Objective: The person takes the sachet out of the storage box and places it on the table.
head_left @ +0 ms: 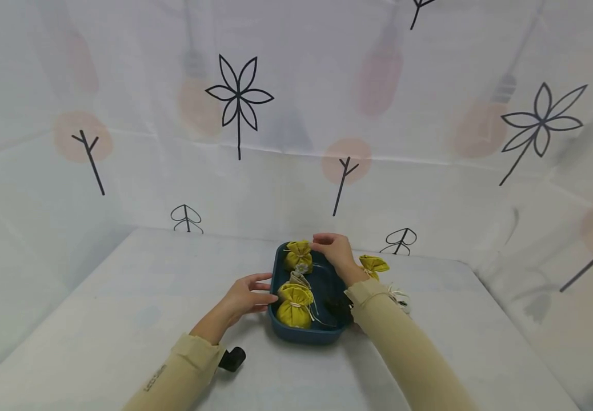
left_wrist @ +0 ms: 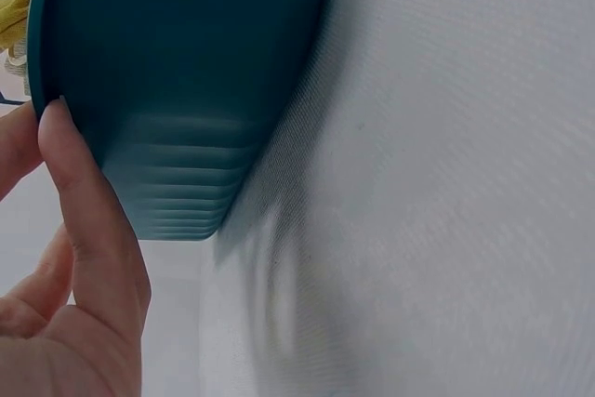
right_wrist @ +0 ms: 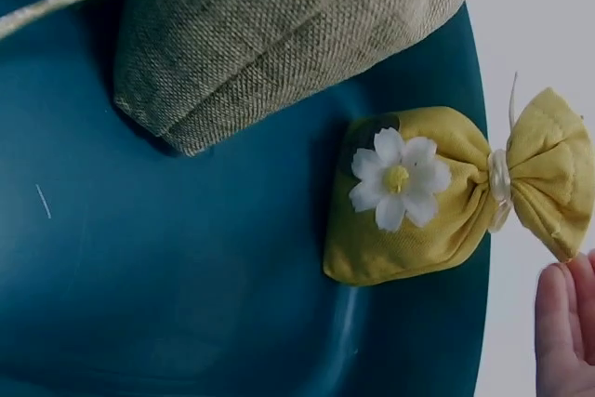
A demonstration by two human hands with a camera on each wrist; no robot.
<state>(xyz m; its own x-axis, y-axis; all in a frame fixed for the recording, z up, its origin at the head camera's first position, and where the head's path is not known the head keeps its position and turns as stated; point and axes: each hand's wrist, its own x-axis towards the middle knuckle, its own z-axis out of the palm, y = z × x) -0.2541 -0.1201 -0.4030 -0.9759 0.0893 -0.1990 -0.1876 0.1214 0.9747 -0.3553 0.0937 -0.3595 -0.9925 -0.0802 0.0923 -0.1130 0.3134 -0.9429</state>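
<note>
A dark blue tub stands on the white table. My left hand pinches its left rim, thumb on the inner side and fingers along the outer wall. Inside, a yellow drawstring sachet with a white flower leans at the far left corner. My right hand reaches over the tub, fingertips right at the flared top of that sachet, fingers fairly straight. A grey-beige woven sachet lies in the middle of the left side. Nearer me sits another yellow sachet with a pale cord.
Beyond my right forearm, outside the tub, another yellow sachet shows partly hidden. A white piece with cords lies close by. A black wrist camera juts from my left sleeve. White printed cloth hangs behind the table.
</note>
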